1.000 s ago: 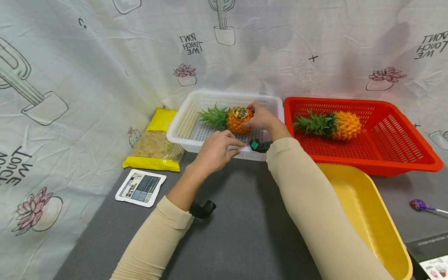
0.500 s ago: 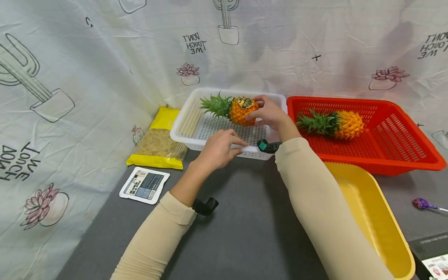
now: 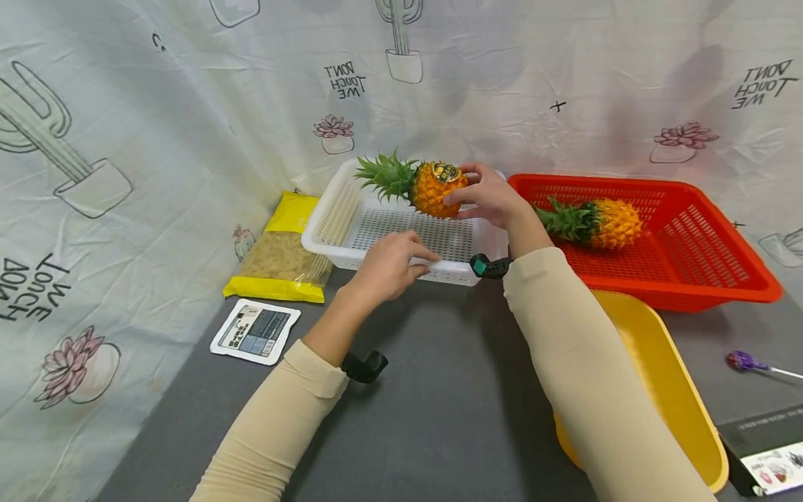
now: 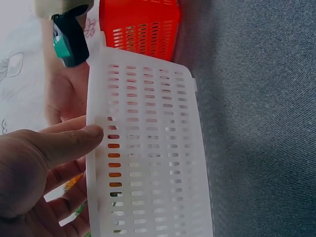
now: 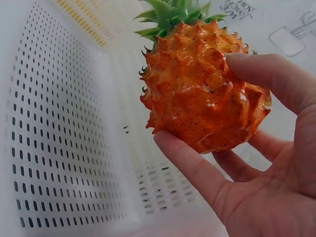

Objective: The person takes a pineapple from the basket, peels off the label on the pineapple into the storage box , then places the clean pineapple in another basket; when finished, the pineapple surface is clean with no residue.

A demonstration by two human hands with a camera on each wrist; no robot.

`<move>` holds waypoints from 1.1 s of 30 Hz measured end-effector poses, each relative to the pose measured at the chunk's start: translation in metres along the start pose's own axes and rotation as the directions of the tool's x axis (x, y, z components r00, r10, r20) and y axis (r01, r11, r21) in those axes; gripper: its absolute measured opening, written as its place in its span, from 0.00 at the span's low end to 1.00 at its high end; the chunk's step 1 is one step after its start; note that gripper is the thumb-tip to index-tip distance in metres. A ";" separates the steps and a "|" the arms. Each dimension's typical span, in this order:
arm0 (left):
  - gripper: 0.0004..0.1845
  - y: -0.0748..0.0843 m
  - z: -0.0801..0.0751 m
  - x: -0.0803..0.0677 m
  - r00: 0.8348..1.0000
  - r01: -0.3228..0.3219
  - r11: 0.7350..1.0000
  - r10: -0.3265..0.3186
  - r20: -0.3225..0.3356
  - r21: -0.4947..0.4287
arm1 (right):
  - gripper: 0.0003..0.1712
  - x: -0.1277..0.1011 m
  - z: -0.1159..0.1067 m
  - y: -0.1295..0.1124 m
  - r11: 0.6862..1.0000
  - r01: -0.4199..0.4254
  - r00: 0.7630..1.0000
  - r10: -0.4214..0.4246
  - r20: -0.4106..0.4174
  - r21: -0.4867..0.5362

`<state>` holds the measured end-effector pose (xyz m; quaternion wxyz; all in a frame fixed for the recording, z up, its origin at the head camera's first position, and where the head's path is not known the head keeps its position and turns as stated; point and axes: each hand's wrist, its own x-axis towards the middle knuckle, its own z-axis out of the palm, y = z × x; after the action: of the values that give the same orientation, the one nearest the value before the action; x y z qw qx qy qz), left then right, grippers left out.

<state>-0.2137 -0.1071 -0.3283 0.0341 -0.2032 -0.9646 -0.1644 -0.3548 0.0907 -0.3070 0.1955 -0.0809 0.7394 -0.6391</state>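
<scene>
Small pineapple (image 3: 433, 195) is held in R hand (image 3: 492, 199), gripped near its base: thumb on one side, fingers round the other & under, most of the palm apparently not touching. Fruit is raised over the white basket (image 3: 327, 226), seemingly off its floor, w/ leaves (image 3: 387, 176) pointed to the person's left & tilted a bit up. Near rim of same basket is pinched by L hand (image 3: 389, 265), thumb outside, fingers inside, so basket is prob. being steadied.

Main risk: a drop. Only the base end is gripped, so leafy end is left unsupported & could tip down; skin looks spiky & glossy, so a fingertip could be pricked or a slip caused. If let go here, basket floor would likely be hit, bruising poss.

2nd risk: a snag. Black cam mount (image 3: 491, 266) at R wrist is seen by the basket's near R corner, contact can't be confirmed; rim could be caught & basket tugged, esp. if L grip is loosened. If fruit is swung R & low, red basket (image 3: 721, 254) or the other pineapple (image 3: 617, 223) lying in it could be bumped, b/c both baskets sit side by side.
</scene>
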 end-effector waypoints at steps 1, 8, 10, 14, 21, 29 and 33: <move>0.15 0.000 0.000 0.000 1.000 0.008 1.000 -0.008 0.002 -0.002 | 0.47 -0.002 0.000 -0.002 1.000 0.000 1.000 0.001 0.005 -0.001; 0.15 0.000 0.001 -0.001 1.000 0.017 1.000 -0.017 -0.005 -0.011 | 0.44 -0.020 0.002 -0.009 1.000 0.008 1.000 -0.008 0.007 -0.028; 0.15 0.000 0.002 -0.001 1.000 0.014 1.000 -0.014 -0.009 -0.005 | 0.42 -0.026 0.002 -0.009 0.999 0.010 1.000 -0.010 0.004 -0.034; 0.15 -0.001 0.003 -0.002 1.000 0.010 1.000 -0.010 -0.013 -0.005 | 0.42 -0.038 0.002 -0.008 1.000 -0.008 1.000 0.008 -0.006 -0.014; 0.15 -0.002 0.003 -0.003 0.999 -0.022 1.000 0.022 -0.030 -0.005 | 0.42 -0.066 -0.003 -0.014 1.000 -0.021 1.000 0.021 -0.002 -0.002; 0.14 -0.003 0.005 -0.003 0.997 -0.056 0.998 0.055 -0.062 -0.010 | 0.42 -0.108 -0.009 -0.026 1.000 0.021 1.000 -0.021 0.006 -0.015; 0.13 -0.004 0.007 -0.002 0.994 -0.077 0.997 0.075 -0.077 -0.016 | 0.40 -0.127 -0.011 -0.027 0.999 0.027 1.000 -0.027 0.011 -0.034</move>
<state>-0.2137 -0.1087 -0.3359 0.0754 -0.2335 -0.9526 -0.1798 -0.2471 0.1433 -0.2559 0.1894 -0.0975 0.7480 -0.6286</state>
